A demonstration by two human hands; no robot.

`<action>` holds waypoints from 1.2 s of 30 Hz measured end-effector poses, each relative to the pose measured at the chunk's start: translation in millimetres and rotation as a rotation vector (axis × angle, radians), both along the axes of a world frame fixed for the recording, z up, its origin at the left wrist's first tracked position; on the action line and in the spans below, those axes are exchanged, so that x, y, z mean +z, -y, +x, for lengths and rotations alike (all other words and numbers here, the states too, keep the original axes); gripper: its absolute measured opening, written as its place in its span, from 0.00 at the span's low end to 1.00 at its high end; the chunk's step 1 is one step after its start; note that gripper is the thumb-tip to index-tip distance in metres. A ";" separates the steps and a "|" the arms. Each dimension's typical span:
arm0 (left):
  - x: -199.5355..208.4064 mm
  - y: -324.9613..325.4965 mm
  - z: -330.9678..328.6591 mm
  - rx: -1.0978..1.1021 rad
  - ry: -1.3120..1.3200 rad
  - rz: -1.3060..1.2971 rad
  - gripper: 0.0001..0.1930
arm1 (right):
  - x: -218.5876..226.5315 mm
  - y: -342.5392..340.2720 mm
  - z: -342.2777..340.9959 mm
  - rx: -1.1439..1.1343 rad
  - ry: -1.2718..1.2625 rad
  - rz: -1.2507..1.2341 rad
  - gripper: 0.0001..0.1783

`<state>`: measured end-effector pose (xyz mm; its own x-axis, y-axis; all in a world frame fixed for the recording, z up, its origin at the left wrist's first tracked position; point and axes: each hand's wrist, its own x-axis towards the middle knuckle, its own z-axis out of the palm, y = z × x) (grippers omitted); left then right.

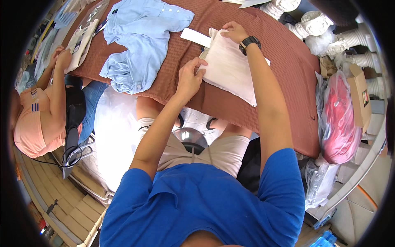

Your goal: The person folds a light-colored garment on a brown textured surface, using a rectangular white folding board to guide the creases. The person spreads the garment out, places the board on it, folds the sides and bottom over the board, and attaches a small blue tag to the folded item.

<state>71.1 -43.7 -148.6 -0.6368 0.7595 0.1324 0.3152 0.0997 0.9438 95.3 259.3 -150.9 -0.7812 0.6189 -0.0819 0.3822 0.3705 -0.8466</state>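
Note:
A pale pinkish-white folded garment (230, 68) lies flat on the brown cloth that covers the table (288, 82). A white strip of card (196, 37) sticks out from its upper left side, and a white corner peeks out on the right. My left hand (190, 80) is at the garment's left edge, thumb and forefinger closed on the fabric. At the far edge, my right hand (235, 32), with a dark watch on the wrist, pinches the cloth near its upper corner. What lies under the fabric is hidden.
A crumpled light blue shirt (138, 45) lies to the left. Farther left, a person in a peach top (39, 119) handles a bagged garment (82, 45). Right of the table are a red bundle in clear plastic (341, 119), a cardboard box (358, 96) and white ornamental columns (349, 43).

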 end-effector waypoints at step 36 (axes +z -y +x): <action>17.7 -15.4 -28.7 0.176 -0.239 -0.007 0.12 | 47.7 -15.7 9.2 0.169 -0.147 0.159 0.20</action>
